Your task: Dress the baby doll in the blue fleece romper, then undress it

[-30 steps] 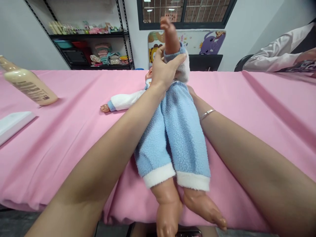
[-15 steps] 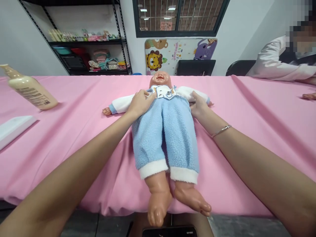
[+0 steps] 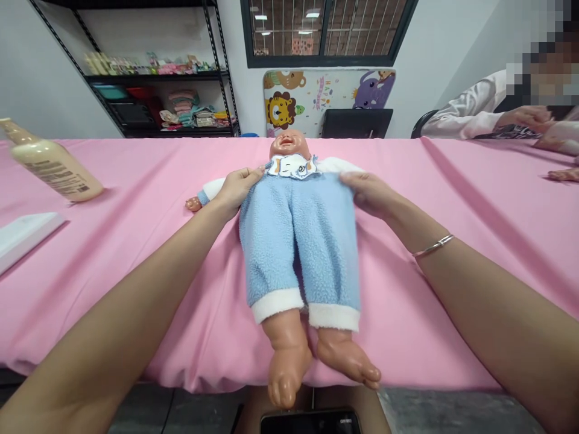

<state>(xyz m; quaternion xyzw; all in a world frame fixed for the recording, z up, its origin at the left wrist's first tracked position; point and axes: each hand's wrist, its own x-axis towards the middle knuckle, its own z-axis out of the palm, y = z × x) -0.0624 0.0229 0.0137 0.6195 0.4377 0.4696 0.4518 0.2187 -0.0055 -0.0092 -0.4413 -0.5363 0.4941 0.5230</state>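
Observation:
A baby doll (image 3: 289,360) lies on its back on a pink cloth, its feet at the near edge. It wears light blue fleecy trousers (image 3: 298,241) with white cuffs, and a white top whose animal-patterned collar (image 3: 292,167) shows above the waist. On one side of the waist, my left hand (image 3: 240,188) pinches the trousers' edge between thumb and fingers. The other side is pinched by my right hand (image 3: 370,191), so the fabric spreads wide between both hands. My right forearm hides the doll's hand on that side.
A pump bottle (image 3: 56,169) and a white flat box (image 3: 29,235) are on the left of the pink tablecloth (image 3: 434,289). At the far right sits another person, a sleeve (image 3: 470,111) over the table. A phone (image 3: 310,422) shows below the near edge.
Both hands have moved outward, drawing the trousers' waist wider. Earlier my hands lay closer in at the doll's sides. The other person's arms have shifted.

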